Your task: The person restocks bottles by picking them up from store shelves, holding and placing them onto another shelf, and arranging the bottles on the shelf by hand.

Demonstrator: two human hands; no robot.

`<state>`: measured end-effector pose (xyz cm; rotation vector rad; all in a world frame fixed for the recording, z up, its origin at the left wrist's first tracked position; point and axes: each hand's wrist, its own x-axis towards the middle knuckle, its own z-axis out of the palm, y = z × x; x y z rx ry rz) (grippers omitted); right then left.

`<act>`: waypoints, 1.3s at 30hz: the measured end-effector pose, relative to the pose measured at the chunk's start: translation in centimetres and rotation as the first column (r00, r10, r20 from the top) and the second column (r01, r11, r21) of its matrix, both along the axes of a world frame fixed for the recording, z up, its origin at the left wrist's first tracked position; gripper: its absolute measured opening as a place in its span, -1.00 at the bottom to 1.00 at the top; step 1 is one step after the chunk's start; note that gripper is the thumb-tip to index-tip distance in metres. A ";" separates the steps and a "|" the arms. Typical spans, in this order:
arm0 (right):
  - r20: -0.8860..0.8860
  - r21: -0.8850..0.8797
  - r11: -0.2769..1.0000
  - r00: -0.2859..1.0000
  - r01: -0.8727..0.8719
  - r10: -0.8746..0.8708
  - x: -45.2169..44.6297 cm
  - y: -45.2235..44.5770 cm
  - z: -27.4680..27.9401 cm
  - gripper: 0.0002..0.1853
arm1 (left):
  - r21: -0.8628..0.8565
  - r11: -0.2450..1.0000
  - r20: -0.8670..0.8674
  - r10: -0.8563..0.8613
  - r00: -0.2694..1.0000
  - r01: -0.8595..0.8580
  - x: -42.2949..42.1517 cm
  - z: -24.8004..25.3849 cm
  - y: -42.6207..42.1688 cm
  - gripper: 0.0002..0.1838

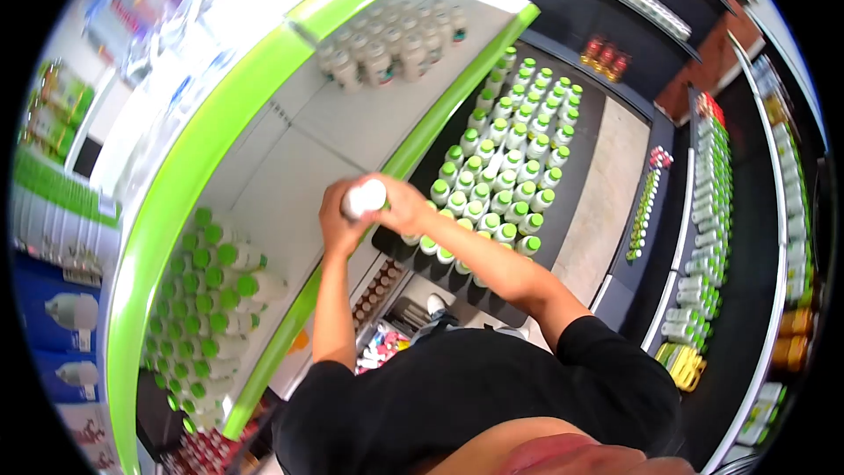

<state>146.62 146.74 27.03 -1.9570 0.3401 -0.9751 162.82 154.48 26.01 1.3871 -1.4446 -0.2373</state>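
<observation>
Both my hands are closed around a white bottle (365, 197), whose pale round end faces the camera. My left hand (337, 218) wraps its left side and my right hand (403, 208) grips it from the right. The fingers partly hide its body, so I cannot tell whether that end is a cap or a base. Beneath the hands lies the front part of a white shelf (272, 154) with a green edge. Just right of them, rows of white bottles with green caps (497, 163) stand on a dark table (576, 136).
Green-capped bottles (207, 299) crowd the shelf's near left end, and pale bottles (387, 48) stand at its far end. Large white jugs (61, 211) are at far left. More stocked shelving (703, 220) runs along the right, beyond the aisle floor (598, 185).
</observation>
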 end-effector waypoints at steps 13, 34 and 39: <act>-0.156 0.643 0.679 0.928 0.355 -0.338 -33.3 20.3 -12.6 -0.56 | 0.466 0.509 -0.146 -0.763 0.630 0.724 -28.3 -5.7 10.1 -0.26; -0.215 0.637 -0.109 0.040 0.763 -0.976 -67.2 47.5 -14.1 -0.63 | 0.650 -0.312 -0.274 -0.947 -0.170 0.693 -73.7 -7.2 21.3 -0.51; -0.355 0.493 -0.130 0.063 0.860 -0.933 -70.0 43.0 -12.7 -0.63 | 0.464 -0.514 -0.697 -0.714 -0.061 0.721 -76.7 -12.6 17.6 -0.51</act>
